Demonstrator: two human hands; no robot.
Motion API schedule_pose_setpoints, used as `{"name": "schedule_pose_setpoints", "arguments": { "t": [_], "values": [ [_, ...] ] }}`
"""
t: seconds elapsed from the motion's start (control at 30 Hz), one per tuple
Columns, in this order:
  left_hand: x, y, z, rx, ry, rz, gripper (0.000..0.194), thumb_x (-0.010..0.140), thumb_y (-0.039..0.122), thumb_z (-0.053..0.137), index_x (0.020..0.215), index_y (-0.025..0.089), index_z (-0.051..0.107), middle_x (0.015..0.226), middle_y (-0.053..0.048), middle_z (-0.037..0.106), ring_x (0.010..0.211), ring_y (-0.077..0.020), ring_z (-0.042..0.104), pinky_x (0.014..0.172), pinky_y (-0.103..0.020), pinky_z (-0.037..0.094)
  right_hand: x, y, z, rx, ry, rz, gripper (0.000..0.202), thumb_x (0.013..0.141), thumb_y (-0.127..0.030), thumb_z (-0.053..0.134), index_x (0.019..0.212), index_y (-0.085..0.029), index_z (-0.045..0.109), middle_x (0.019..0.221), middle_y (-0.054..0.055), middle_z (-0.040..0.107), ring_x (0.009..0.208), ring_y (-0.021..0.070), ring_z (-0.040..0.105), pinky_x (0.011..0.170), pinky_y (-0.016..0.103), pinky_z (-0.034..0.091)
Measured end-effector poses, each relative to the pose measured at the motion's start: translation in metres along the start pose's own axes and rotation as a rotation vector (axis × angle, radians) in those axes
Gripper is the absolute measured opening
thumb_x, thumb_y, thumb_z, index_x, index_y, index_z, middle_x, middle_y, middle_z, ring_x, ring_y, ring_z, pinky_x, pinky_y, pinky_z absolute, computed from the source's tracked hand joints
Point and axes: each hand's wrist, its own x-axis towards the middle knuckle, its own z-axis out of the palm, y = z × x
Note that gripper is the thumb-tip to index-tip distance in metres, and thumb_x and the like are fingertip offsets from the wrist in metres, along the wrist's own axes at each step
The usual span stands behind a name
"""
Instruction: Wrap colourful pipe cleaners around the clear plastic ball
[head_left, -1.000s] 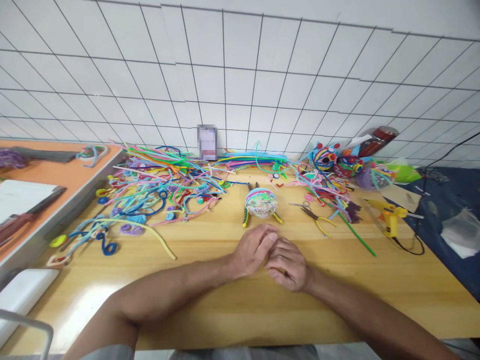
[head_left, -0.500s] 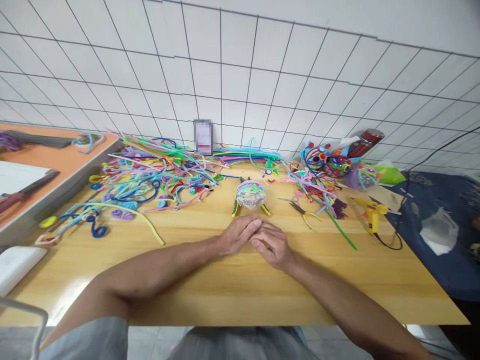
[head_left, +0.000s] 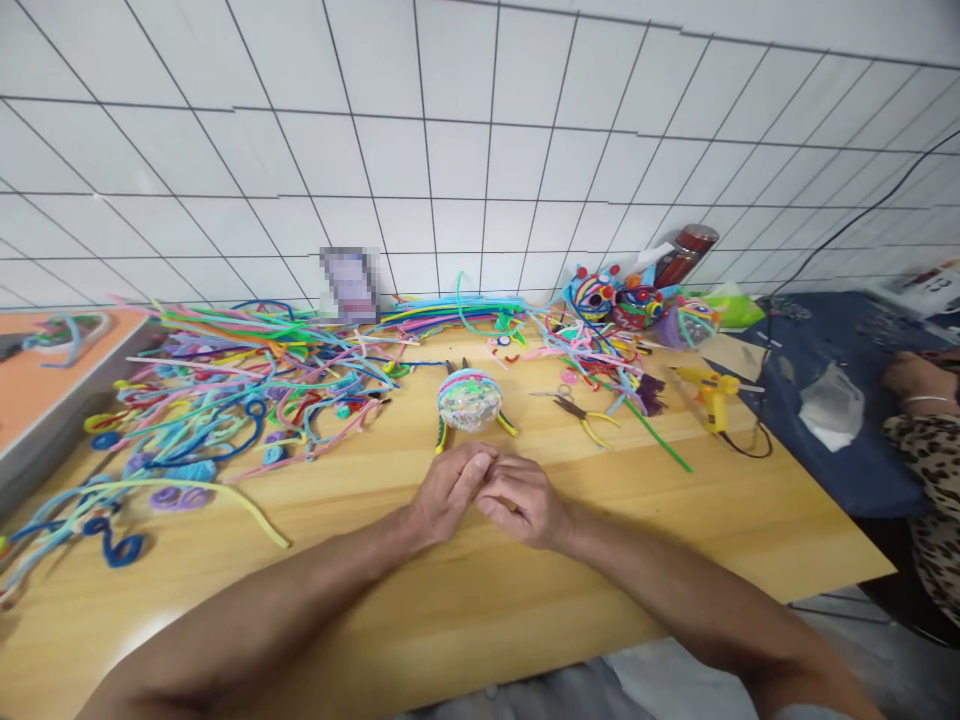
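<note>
My left hand and my right hand rest clasped together on the wooden table, fingers folded against each other. Both look closed, and I see no object in them. Just beyond my fingertips sits a clear ball with colourful bits inside and pink and blue strips around its top. It lies on pliers with yellow-and-dark handles, which it partly hides. To the right of the ball are another pair of pliers with yellow handles and small scissors.
Pipe cleaners lie heaped at the left and back. A phone leans on the tiled wall. Decorated balls, a red flask and a yellow glue gun are on the right. Another person's arm shows at the far right.
The view has turned to the right and another person's arm now shows at the right edge. My hands stay clasped in front of the ball.
</note>
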Motion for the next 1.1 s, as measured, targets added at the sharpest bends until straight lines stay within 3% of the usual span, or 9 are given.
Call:
{"name": "schedule_pose_setpoints", "arguments": {
  "t": [0.1,0.3,0.37,0.43,0.57,0.73,0.97,1.1],
  "values": [
    [-0.001,0.008,-0.003,0.059,0.068,0.1,0.052,0.115,0.051,0.036,0.109,0.015,0.073,0.094,-0.008,0.074,0.088,-0.0188,0.068,0.085,-0.032,0.054,0.001,-0.001,0.0,-0.005,-0.001,0.0,0.025,0.108,-0.028,0.056,0.085,-0.022,0.065,0.073,0.002,0.069,0.072,0.0168,0.063,0.077,0.034,0.054],
    [0.017,0.031,-0.027,0.237,0.348,0.364,0.021,0.111,0.033,0.052,0.121,0.021,0.067,0.11,-0.007,0.069,0.104,-0.018,0.065,0.092,-0.032,0.054,0.005,-0.005,-0.004,-0.014,0.003,0.037,0.026,0.109,-0.025,0.055,0.086,-0.021,0.065,0.073,0.002,0.069,0.071,0.0167,0.062,0.07,0.031,0.051],
    [0.029,0.03,-0.038,0.317,0.424,0.401,0.025,0.108,0.034,0.059,0.129,0.022,0.062,0.12,-0.008,0.067,0.115,-0.021,0.064,0.101,-0.037,0.054,0.005,-0.004,-0.005,-0.015,-0.002,0.059,0.026,0.109,-0.026,0.054,0.085,-0.021,0.065,0.072,0.002,0.068,0.07,0.0168,0.062,0.068,0.031,0.05],
    [0.042,0.019,-0.048,0.389,0.461,0.397,0.04,0.103,0.039,0.066,0.138,0.022,0.055,0.133,-0.012,0.063,0.128,-0.0261,0.06,0.11,-0.046,0.052,0.004,-0.003,-0.005,-0.024,-0.026,0.091,0.027,0.11,-0.028,0.054,0.086,-0.022,0.065,0.072,0.002,0.068,0.069,0.0171,0.062,0.067,0.032,0.049],
    [0.058,-0.019,-0.056,0.426,0.371,0.297,0.068,0.098,0.046,0.07,0.154,0.023,0.04,0.155,-0.017,0.051,0.148,-0.0336,0.05,0.121,-0.057,0.047,0.002,-0.001,-0.004,-0.022,-0.053,0.145,0.029,0.11,-0.03,0.053,0.085,-0.023,0.065,0.07,0.002,0.067,0.068,0.0175,0.061,0.065,0.033,0.049],
    [0.058,-0.053,-0.048,0.375,0.221,0.225,0.085,0.092,0.047,0.077,0.16,0.022,0.034,0.16,-0.019,0.048,0.153,-0.0359,0.047,0.127,-0.058,0.043,0.003,0.002,-0.004,-0.012,-0.035,0.166,0.026,0.109,-0.027,0.055,0.085,-0.023,0.064,0.069,0.001,0.066,0.066,0.017,0.06,0.063,0.032,0.047],
    [0.054,-0.059,-0.04,0.293,0.223,0.155,0.085,0.09,0.05,0.08,0.159,0.022,0.038,0.159,-0.018,0.051,0.151,-0.0348,0.052,0.126,-0.055,0.047,0.008,-0.003,-0.011,0.036,-0.027,0.304,0.03,0.109,-0.032,0.056,0.083,-0.022,0.067,0.072,0.001,0.069,0.067,0.0154,0.064,0.066,0.03,0.05],
    [0.054,-0.061,-0.04,0.287,0.219,0.16,0.087,0.09,0.05,0.081,0.161,0.023,0.037,0.159,-0.017,0.051,0.151,-0.0342,0.052,0.127,-0.053,0.047,0.03,0.01,-0.054,-0.054,0.131,0.528,0.028,0.108,-0.038,0.057,0.09,-0.024,0.073,0.083,0.001,0.076,0.078,0.017,0.071,0.075,0.03,0.055]
  ]
}}
